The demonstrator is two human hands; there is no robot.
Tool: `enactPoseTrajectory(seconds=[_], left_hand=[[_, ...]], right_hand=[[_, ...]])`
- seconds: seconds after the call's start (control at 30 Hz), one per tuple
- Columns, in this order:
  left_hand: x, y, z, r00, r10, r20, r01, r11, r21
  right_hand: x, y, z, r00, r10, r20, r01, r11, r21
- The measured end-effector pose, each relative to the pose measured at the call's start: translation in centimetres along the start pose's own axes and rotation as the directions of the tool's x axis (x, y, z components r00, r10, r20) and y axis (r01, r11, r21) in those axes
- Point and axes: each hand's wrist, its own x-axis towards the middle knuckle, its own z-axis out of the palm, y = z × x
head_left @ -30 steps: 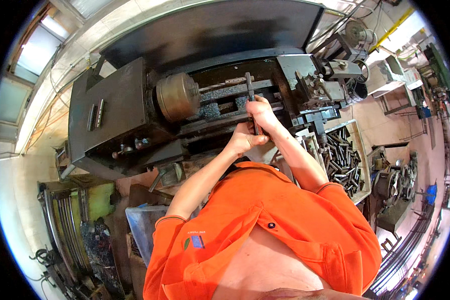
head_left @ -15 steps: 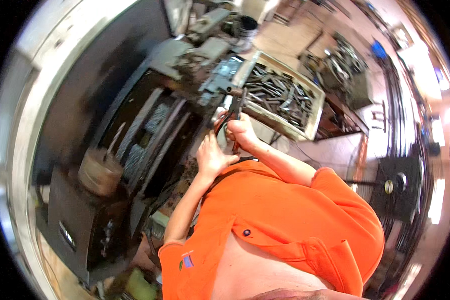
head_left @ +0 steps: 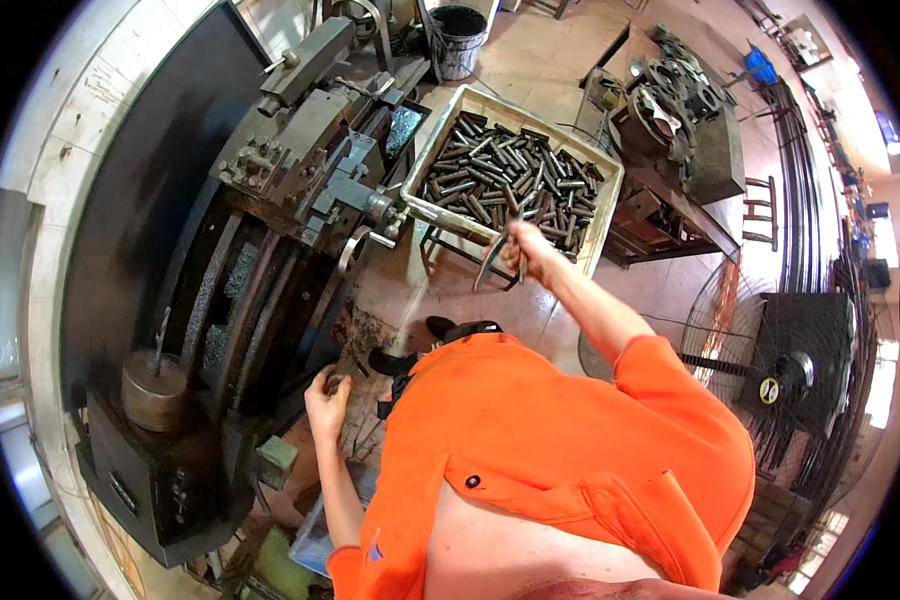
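Note:
My right hand (head_left: pixel 535 252) is closed round the handles of a pair of pliers (head_left: pixel 488 266). Their head end reaches over the near edge of a cream tray (head_left: pixel 417 207) heaped with short metal tubes (head_left: pixel 510 165). Whether the jaws grip one of those pieces cannot be made out against the pile. My left hand (head_left: pixel 326 405) is low at the left, beside the lathe bed, well apart from the pliers. Its fingers are curled together, with something small and dark at their tips that I cannot identify.
A lathe (head_left: pixel 300 185) fills the left side, with a drill bit (head_left: pixel 161 335) standing in its round chuck (head_left: pixel 154 392). Beyond the tray is a bucket (head_left: pixel 458 45). Metal parts lie on a bench (head_left: pixel 715 165) at the right, near a large caged fan (head_left: pixel 770 365).
My hands were together by the lathe, with the pliers and a tubular piece. My right hand has since moved the pliers to the tray, while my left hand has dropped down and left.

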Motion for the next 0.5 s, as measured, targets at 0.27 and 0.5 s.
enactPoseTrajectory(seconds=[0.27,0.5], left_hand=[[-4.5,-0.3,0.2,0.989,-0.099,-0.113,0.076,0.977,-0.198],[-11.6,-8.5,-0.8,0.926,-0.111,-0.362,0.040,0.979,-0.200]], right_hand=[[8.9,-10.9,2.0,0.993,-0.066,0.099,0.057,0.995,0.086],[4.2,0.4,5.6,0.970,0.081,0.231,-0.053,0.991,-0.125]])
